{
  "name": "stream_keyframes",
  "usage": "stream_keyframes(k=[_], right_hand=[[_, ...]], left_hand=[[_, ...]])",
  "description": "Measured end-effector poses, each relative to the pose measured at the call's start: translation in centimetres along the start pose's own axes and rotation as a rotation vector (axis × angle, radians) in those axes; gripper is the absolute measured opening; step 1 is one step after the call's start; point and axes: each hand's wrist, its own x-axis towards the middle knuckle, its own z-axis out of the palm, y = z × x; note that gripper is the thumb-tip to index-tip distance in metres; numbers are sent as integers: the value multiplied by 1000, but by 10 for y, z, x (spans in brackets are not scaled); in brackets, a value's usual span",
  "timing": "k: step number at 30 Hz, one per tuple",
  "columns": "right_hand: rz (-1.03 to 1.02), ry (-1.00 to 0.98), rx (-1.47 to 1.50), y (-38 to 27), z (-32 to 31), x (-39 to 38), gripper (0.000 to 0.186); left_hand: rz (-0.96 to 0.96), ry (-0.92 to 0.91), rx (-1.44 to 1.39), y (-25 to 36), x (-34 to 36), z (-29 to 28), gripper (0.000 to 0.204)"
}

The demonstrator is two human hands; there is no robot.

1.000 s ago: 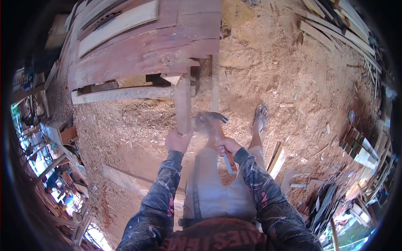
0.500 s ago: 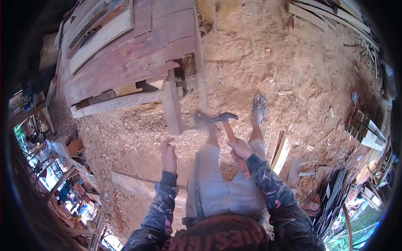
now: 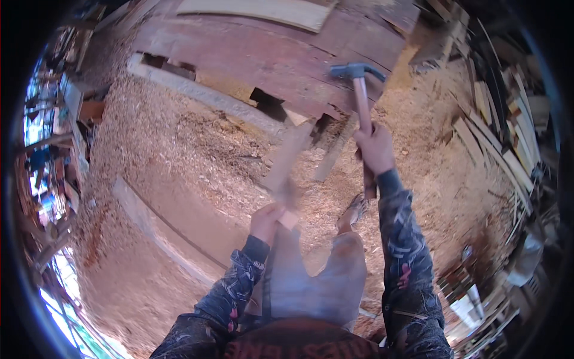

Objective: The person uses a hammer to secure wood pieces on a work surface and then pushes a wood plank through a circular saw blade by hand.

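Observation:
A claw hammer (image 3: 361, 99) with a dark metal head and a brown wooden handle is raised in my right hand (image 3: 376, 148). My fingers wrap round the lower handle, whose butt shows below the fist. In the picture, the hammer's head overlaps the reddish wooden workbench (image 3: 239, 51); whether it touches cannot be told. My left hand (image 3: 267, 222) is lower and to the left, beside my left leg. Its fingers are smeared by motion, and I cannot make out anything in them.
A pale board (image 3: 263, 13) lies on the workbench. Sawdust and shavings cover the ground (image 3: 161, 131). A long plank (image 3: 146, 218) lies at the left. Stacked wood strips (image 3: 484, 137) stand at the right. My sandalled right foot (image 3: 357, 209) is below the hammer.
My right hand has lifted the hammer up and away from my legs, toward the bench. The left hand has moved slightly right. The view has turned, and the bench appears nearer.

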Motion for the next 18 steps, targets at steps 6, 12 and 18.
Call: stream_keyframes(k=[6,12,18], right_hand=[[-552,188,-457,-23,55,-45,31],[159,-354,133,71,112,-108,31],[111,25,188,93,107,-44,15]], left_hand=[[142,55,-177,29,1,5,23],[333,-41,135,17,34,38,29],[502,80,305,59,29,28,24]])
